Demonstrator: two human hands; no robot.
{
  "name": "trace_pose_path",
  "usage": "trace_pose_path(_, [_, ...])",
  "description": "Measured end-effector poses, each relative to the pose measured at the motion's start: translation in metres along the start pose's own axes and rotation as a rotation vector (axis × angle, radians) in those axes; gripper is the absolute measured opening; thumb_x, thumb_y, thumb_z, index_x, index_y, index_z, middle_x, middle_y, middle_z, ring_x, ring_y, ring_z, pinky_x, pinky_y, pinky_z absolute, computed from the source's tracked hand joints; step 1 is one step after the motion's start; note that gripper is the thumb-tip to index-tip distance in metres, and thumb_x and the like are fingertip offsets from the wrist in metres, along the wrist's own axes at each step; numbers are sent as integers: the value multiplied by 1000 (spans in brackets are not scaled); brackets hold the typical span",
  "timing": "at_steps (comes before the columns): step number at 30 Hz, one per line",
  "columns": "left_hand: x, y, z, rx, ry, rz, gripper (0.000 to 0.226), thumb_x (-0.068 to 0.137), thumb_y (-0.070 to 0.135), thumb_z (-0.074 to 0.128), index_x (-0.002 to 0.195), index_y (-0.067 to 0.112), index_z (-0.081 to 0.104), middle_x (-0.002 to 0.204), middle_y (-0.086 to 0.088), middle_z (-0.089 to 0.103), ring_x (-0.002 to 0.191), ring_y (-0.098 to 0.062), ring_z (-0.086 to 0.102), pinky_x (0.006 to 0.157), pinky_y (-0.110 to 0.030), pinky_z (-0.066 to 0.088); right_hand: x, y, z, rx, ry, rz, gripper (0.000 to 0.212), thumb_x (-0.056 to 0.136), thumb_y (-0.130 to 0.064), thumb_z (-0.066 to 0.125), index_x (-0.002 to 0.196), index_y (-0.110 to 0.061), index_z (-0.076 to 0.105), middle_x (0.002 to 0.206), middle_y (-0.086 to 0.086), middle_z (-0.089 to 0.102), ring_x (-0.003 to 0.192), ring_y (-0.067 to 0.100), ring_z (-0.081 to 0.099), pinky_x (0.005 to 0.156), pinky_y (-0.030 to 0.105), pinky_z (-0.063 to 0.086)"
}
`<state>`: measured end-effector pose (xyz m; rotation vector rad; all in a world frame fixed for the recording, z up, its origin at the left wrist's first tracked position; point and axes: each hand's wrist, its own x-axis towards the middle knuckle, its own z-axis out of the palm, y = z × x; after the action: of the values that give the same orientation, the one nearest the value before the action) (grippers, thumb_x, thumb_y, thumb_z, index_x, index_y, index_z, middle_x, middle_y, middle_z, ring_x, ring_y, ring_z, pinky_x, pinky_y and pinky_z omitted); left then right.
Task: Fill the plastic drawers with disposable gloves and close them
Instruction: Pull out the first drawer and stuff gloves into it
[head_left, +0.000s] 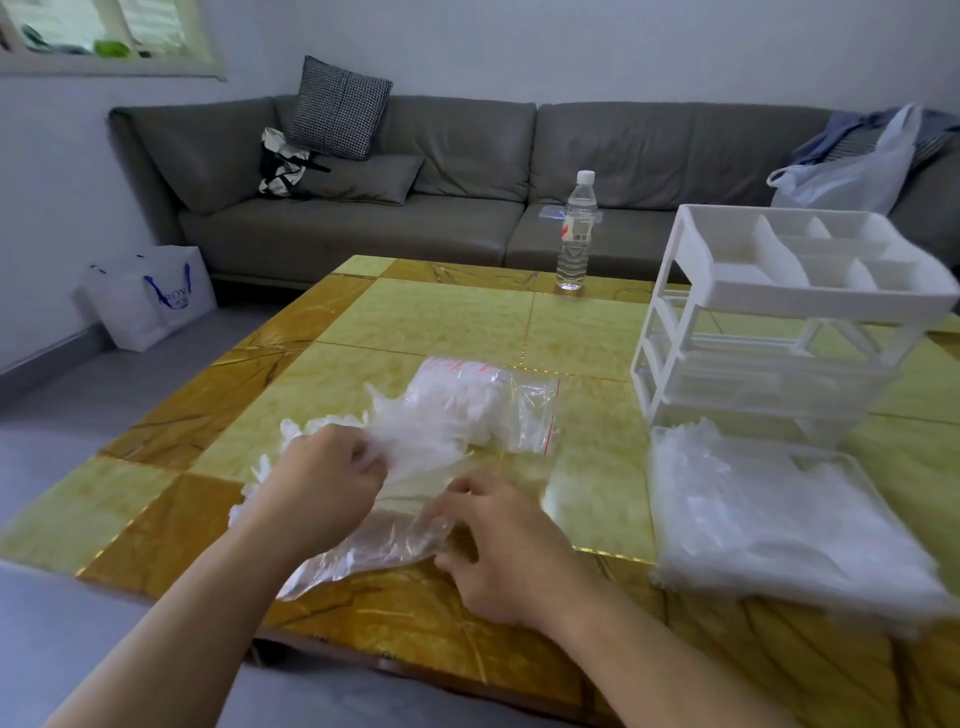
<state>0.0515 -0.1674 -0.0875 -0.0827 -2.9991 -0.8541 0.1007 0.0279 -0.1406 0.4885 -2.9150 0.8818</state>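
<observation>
A clear zip bag (478, 405) stuffed with thin disposable gloves lies in the middle of the table. My left hand (324, 475) grips a bunch of gloves (410, 436) spilling from the bag. My right hand (498, 540) pinches a flat clear glove (374, 545) lying near the front edge. A white plastic drawer unit (779, 317) stands at the right. One clear drawer (789, 509) is pulled out in front of the unit and holds a heap of gloves.
A water bottle (575, 234) stands at the far edge of the yellow tiled table (457, 317). Behind it runs a grey sofa (467, 171) with cushions and bags. A white shopping bag (150, 296) sits on the floor at the left.
</observation>
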Motion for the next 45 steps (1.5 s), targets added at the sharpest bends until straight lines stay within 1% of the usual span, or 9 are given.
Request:
trace_pose_path(7, [-6,4,-3,7,-93,77,40,96,32,57,64,14,43,58,3,45,51,-14,40,50,-30,31,7,-1,12,47,256,-73,12,100,-19,61,98,-20,73,100,-6,62,99,17,56,85,37,52])
trace_pose_path(13, [-12,10,-5,11,-327,187,64,71,91,59,98,34,70,98,14,72,92,-8,67,86,-43,57,13,1,-7,105,284,-120,12,86,-14,63,90,-23,70,94,-12,67,103,15,51,97,37,45])
trace_pose_path(19, [-15,18,-5,87,-233,273,15,87,45,73,84,38,61,87,17,66,82,-2,61,74,-28,52,11,-4,-20,343,213,-55,12,104,-40,63,100,-36,73,96,-24,68,113,7,53,104,40,44])
trace_pose_path(23, [-12,20,-4,26,-194,245,27,98,25,64,73,35,63,67,23,65,59,0,57,54,-21,37,6,-3,-41,339,62,-29,20,94,-36,76,112,-37,68,106,-23,66,122,8,49,109,32,40])
trace_pose_path(25, [-10,18,-5,-27,-171,223,24,100,24,63,79,31,71,72,30,68,64,6,61,58,-20,41,4,2,-47,222,29,14,35,89,-22,78,119,-34,64,108,-24,60,122,9,45,109,29,38])
trace_pose_path(29, [-9,14,-7,-134,-102,181,22,98,21,64,78,19,74,72,7,73,63,-7,65,59,-27,48,2,10,-50,178,256,-3,36,75,1,61,97,-26,57,97,-11,57,97,13,54,86,35,51])
trace_pose_path(33, [-9,13,-5,-95,-62,188,32,97,37,64,72,16,68,62,-4,65,55,-21,57,57,-42,46,-8,14,-42,-26,-203,-79,31,83,-19,75,108,-34,66,117,-15,57,119,5,47,101,24,45])
trace_pose_path(42, [-11,15,22,120,-250,154,36,98,37,58,74,9,55,68,-6,56,58,-15,44,57,-30,38,-4,9,-20,7,100,-157,12,104,-26,52,99,-25,63,95,-3,65,96,19,56,84,41,49])
trace_pose_path(45, [-8,13,34,118,-316,100,35,96,31,58,67,17,44,65,1,48,58,-14,41,56,-26,34,-5,9,-27,83,40,-121,10,101,-27,58,109,-31,63,103,-6,68,101,17,60,87,42,53])
